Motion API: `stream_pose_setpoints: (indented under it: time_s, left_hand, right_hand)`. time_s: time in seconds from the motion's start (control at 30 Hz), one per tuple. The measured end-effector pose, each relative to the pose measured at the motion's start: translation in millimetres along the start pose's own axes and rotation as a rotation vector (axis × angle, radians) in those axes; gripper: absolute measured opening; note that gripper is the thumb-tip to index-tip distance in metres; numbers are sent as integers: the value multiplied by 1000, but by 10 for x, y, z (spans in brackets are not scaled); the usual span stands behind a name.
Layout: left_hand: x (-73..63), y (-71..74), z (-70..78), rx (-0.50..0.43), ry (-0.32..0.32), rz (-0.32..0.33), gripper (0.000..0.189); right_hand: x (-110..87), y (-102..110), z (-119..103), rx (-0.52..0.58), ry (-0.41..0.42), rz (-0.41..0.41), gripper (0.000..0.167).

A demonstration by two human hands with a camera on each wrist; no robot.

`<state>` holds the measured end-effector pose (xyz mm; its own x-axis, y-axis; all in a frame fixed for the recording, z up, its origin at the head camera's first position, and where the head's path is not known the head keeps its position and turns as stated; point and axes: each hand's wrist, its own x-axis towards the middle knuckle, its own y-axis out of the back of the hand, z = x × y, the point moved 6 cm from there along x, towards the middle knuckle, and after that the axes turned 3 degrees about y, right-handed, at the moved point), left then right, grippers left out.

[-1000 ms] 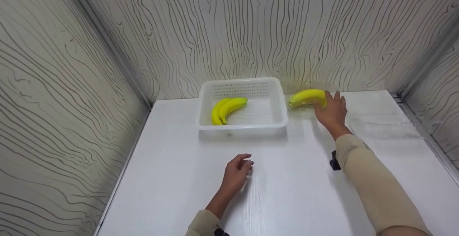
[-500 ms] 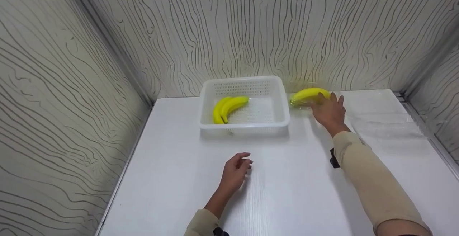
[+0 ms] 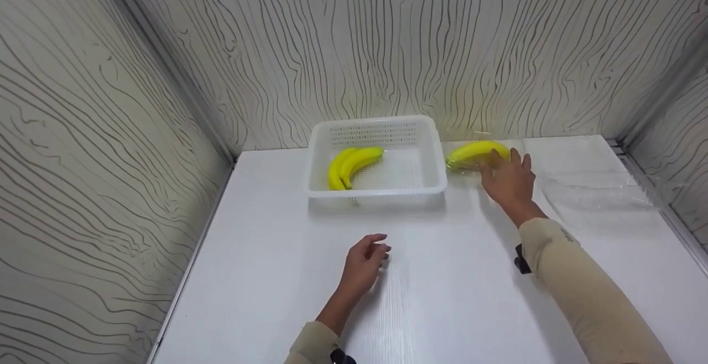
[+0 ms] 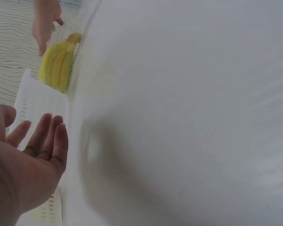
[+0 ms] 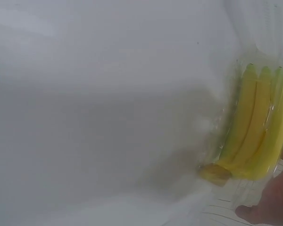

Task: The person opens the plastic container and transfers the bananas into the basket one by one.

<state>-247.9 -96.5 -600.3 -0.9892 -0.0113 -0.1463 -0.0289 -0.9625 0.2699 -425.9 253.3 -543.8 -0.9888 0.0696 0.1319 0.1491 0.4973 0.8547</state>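
Observation:
My right hand (image 3: 509, 178) is at the back right of the table, its fingers around the near right end of a bunch of bananas (image 3: 477, 149). Clear plastic encloses the bunch, with several yellow fruits and a brown stem end showing in the left wrist view. In the right wrist view the thumb (image 5: 247, 213) is spread beside the plastic. The exact contact behind the bananas (image 5: 254, 122) is hidden. My left hand (image 3: 362, 267) hovers palm inward over the table's middle, fingers loosely bent and holding nothing.
A white perforated basket (image 3: 381, 193) stands against the back wall, left of the bunch, with loose bananas (image 3: 354, 165) in its left half. Clear plastic packaging (image 3: 597, 192) lies along the right side. Patterned walls bound the back and left.
The wrapped bunch and my right hand have shifted slightly down in the head view, toward the person. My left hand and the basket stay where they were.

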Motion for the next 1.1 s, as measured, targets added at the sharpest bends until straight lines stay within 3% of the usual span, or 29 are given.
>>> stream_pose_setpoints:
  time_s: [0.3,0.5,0.6,0.7,0.87,1.1]
  left_hand:
    - [27,-15,-5,-25,8,-17,33]
    - [32,-29,9,-39,4,-25,33]
    - [59,-71,30,-54,-13,-35,33]
    - [116,-141,54,-72,5,-32,33]
    - [281,-386,143,-45,57,-23,36]
    - [574,-936,418,-47,151,-49,52]
  right_hand:
    - [-301,21,-13,50,54,155,57]
    - [-307,65,108,198,-47,249,62]
    - [-249,78,207,227,-124,224,73]
    - [-201,51,282,234,-179,148,80]
    - [-187,32,329,208,-196,59,86]
    - [-232,87,317,152,-160,0,92]
